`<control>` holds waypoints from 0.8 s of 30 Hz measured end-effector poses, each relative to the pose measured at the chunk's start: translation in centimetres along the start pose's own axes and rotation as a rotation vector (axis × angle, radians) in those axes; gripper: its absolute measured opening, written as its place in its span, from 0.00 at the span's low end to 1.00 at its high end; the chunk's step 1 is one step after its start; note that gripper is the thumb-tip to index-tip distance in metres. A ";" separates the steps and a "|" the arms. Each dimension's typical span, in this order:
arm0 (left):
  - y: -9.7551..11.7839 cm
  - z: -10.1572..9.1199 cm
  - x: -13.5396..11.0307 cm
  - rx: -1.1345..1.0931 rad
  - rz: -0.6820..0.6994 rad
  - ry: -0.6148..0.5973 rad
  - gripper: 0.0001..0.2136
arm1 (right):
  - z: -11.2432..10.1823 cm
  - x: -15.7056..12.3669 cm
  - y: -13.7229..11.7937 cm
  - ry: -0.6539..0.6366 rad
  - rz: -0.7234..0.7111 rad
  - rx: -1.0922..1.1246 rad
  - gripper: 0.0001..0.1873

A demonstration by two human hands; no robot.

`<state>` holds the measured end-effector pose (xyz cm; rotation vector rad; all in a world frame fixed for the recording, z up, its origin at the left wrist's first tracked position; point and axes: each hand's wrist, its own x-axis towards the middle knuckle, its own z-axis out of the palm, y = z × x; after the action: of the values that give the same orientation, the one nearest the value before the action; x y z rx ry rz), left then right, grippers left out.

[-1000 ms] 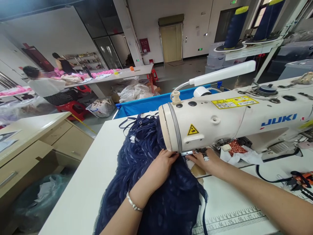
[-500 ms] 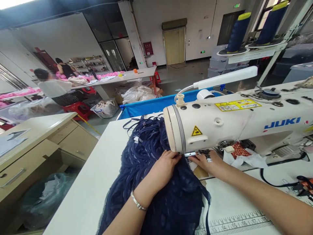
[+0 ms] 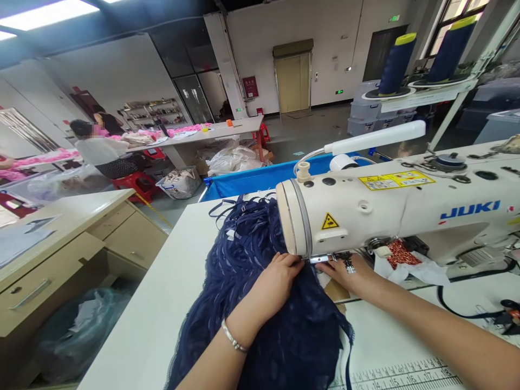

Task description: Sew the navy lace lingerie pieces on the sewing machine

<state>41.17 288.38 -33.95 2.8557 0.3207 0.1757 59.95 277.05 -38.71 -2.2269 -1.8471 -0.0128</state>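
Note:
A heap of dark blue patterned fabric [image 3: 244, 281] lies on the white sewing table [image 3: 162, 303] and runs under the head of a cream JUKI sewing machine [image 3: 390, 211]. My left hand [image 3: 276, 279], with a silver bracelet on the wrist, rests on the fabric just left of the needle area, fingers bent and pressing on the cloth. My right hand [image 3: 345, 273] lies on the fabric edge right of the presser foot, fingers together and reaching under the machine head. The needle itself is hidden behind the head.
Two navy thread cones [image 3: 396, 57] stand on a rack behind the machine, beside a white lamp arm [image 3: 374, 138]. A blue bin [image 3: 260, 176] sits behind the table. A beige drawer cabinet [image 3: 60, 249] stands at left. Other people work at a far table [image 3: 190, 132].
The view has tilted slightly, so everything sits a little lower and further right in the picture. Both hands stay on the fabric at the presser foot.

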 end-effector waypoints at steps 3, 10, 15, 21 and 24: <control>0.1 -0.1 0.0 -0.001 -0.008 -0.008 0.19 | 0.7 0.0 0.3 0.071 -0.035 -0.009 0.14; 0.0 -0.1 0.1 0.013 -0.023 -0.006 0.20 | -1.1 0.1 -0.3 -0.044 -0.038 0.019 0.15; -0.1 -0.1 0.0 0.004 -0.010 0.002 0.20 | -0.7 0.1 -0.3 -0.006 0.001 -0.004 0.12; -0.2 0.1 -0.1 0.027 0.001 0.017 0.20 | 0.5 -0.1 0.1 0.039 0.008 0.031 0.14; -0.2 0.1 -0.1 0.036 0.001 0.020 0.20 | 1.4 0.0 0.4 0.119 0.002 0.039 0.13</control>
<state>41.10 288.50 -34.14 2.8918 0.3295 0.2009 60.17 277.24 -40.11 -2.1529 -1.7674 -0.1061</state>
